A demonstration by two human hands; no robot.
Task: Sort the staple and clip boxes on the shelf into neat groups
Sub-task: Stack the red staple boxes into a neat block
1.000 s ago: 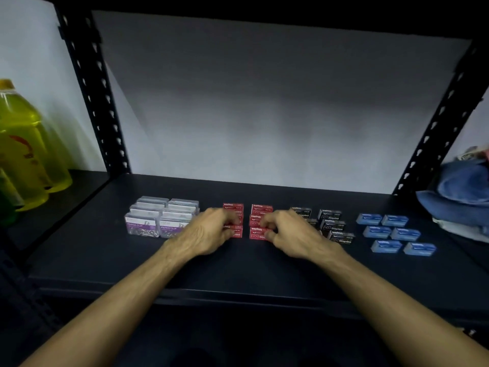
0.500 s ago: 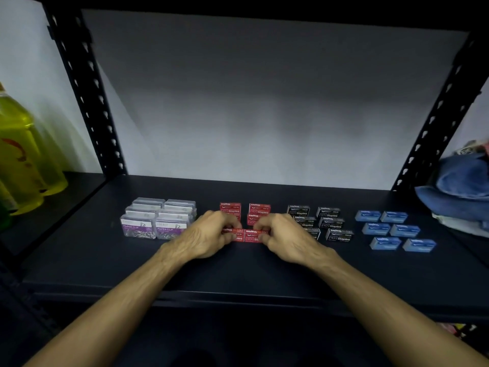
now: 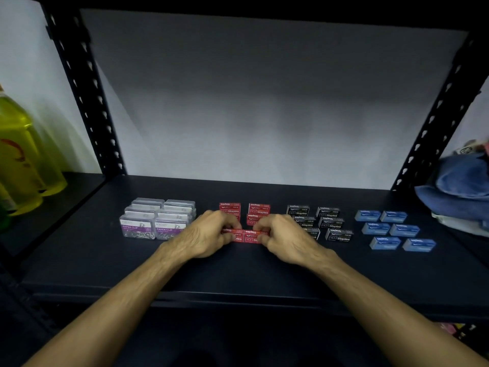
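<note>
Four groups of small boxes stand in a row on the dark shelf (image 3: 238,276). Clear paper clip boxes (image 3: 158,219) are at the left, red staple boxes (image 3: 258,209) in the middle, black staple boxes (image 3: 329,219) to their right, blue boxes (image 3: 391,229) at the far right. My left hand (image 3: 209,235) and my right hand (image 3: 287,238) each pinch one of the two front red boxes (image 3: 248,235), which touch side by side. Both hands hide parts of the red group.
Yellow-green bottles (image 3: 23,154) stand on the neighbouring shelf at the left. Folded blue cloth (image 3: 460,186) lies at the right. Perforated black uprights (image 3: 87,94) frame the bay, and a pale wall is behind.
My hands drew the two front red boxes toward each other until they meet, and pulled slightly nearer the shelf's front. The other groups stayed put.
</note>
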